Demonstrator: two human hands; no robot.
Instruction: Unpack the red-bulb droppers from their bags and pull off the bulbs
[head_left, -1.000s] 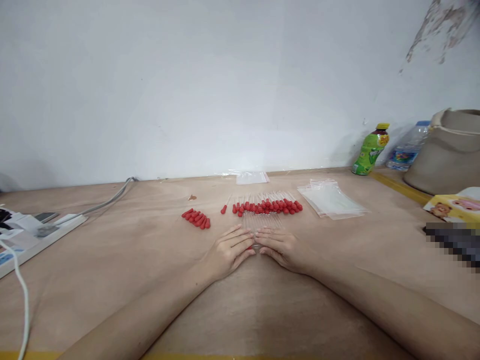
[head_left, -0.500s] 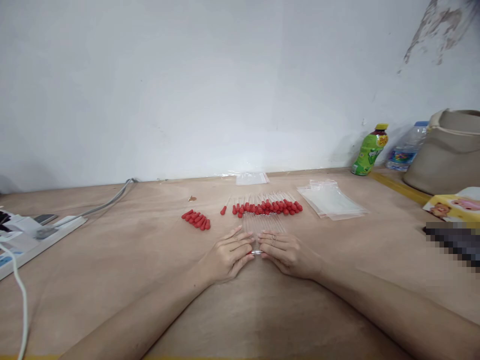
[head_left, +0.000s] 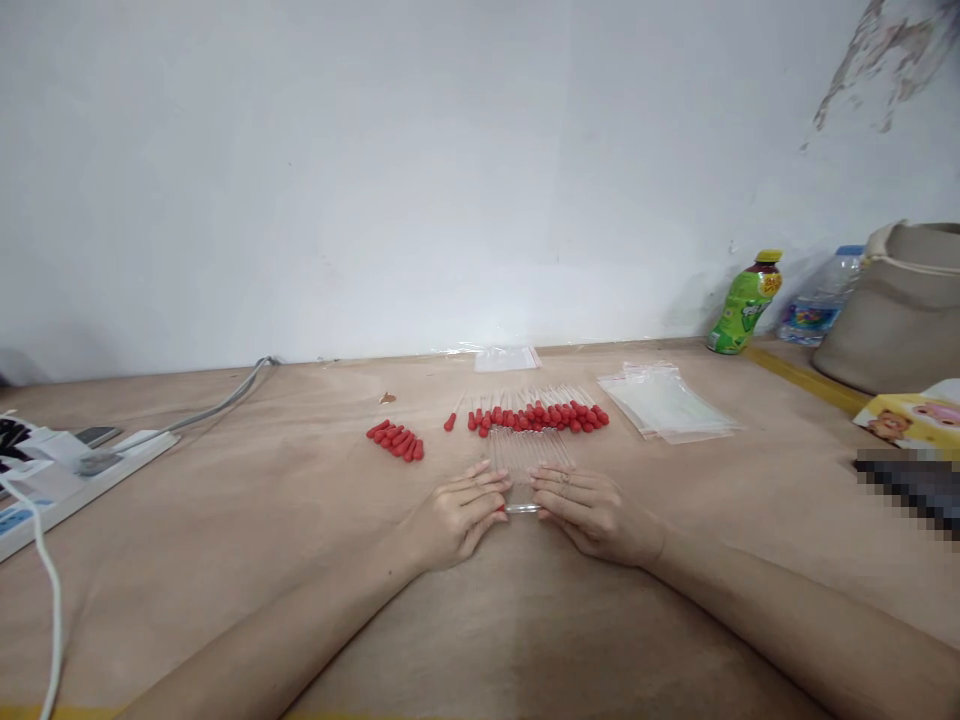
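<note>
A clear glass dropper tube lies crosswise between my two hands, low over the table. My left hand is closed at its left end, where a bit of a red rubber bulb shows at the fingertips. Around the tube's right end are the closed fingers of my right hand. Just beyond them lies a row of bare glass tubes, partly hidden by my fingers. Behind that row sits a pile of droppers with red bulbs. Loose red rubber bulbs lie to the left.
Clear zip bags lie right of the pile, and another bag is by the wall. A green bottle, a water bottle, a bucket and a yellow tissue pack stand right. At left is a power strip.
My right hand has shifted a little to the right, away from my left, so more of the glass tube shows between them. The view has moved slightly.
</note>
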